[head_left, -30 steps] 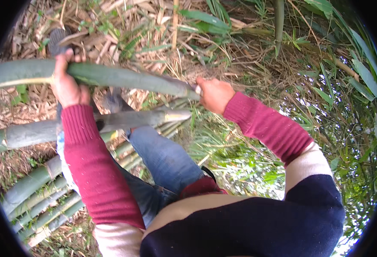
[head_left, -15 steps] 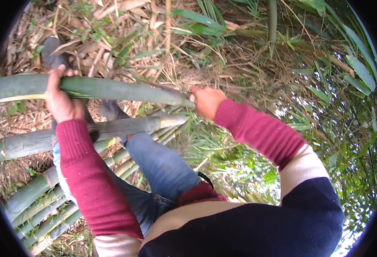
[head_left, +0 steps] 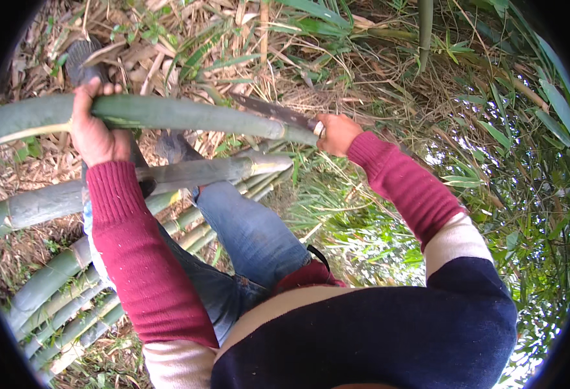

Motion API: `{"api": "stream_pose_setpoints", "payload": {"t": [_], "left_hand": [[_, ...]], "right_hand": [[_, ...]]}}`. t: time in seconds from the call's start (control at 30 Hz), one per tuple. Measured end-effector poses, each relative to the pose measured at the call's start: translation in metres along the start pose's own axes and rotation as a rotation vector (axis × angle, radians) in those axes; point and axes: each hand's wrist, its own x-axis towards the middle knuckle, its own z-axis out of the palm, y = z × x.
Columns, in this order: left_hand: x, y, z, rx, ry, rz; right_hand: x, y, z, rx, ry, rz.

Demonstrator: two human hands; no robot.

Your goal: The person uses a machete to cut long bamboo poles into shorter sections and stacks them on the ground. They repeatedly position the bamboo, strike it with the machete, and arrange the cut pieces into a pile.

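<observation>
A thick green bamboo pole [head_left: 181,115] stretches across in front of me, with a pale cut edge along its underside at the left. My left hand [head_left: 99,133] is closed around it, thumb and fingers wrapped over the top. At the pole's thinner right end, my right hand [head_left: 339,134] is shut on the handle of a machete. The dark machete blade [head_left: 273,111] points left, lying just beyond the pole and close along it. Whether the right hand also touches the pole's tip, I cannot tell.
Below the held pole lies another cut bamboo pole [head_left: 45,202], with several more bamboo poles [head_left: 51,285] stacked at lower left. My jeans-clad leg [head_left: 246,227] and dark boot [head_left: 85,61] stand among them. Dry leaf litter [head_left: 188,45] covers the ground; leafy growth [head_left: 492,175] crowds the right.
My right hand has shifted to the right, and more of the machete blade shows now. The right end of the bamboo pole has risen slightly; my left hand keeps its hold.
</observation>
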Motion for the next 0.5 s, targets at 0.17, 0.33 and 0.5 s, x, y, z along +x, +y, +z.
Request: {"api": "stream_pose_setpoints", "payload": {"t": [0.17, 0.33, 0.5], "left_hand": [[0.013, 0.000, -0.006, 0.003, 0.012, -0.022], [0.011, 0.010, -0.025, 0.054, -0.036, -0.058], [0.020, 0.004, -0.038, 0.030, -0.061, -0.065]], "right_hand": [[-0.022, -0.068, -0.022, -0.039, 0.099, -0.092], [-0.015, -0.037, 0.016, 0.158, 0.100, -0.098], [-0.020, -0.064, -0.008, 0.014, 0.131, -0.083]]}}
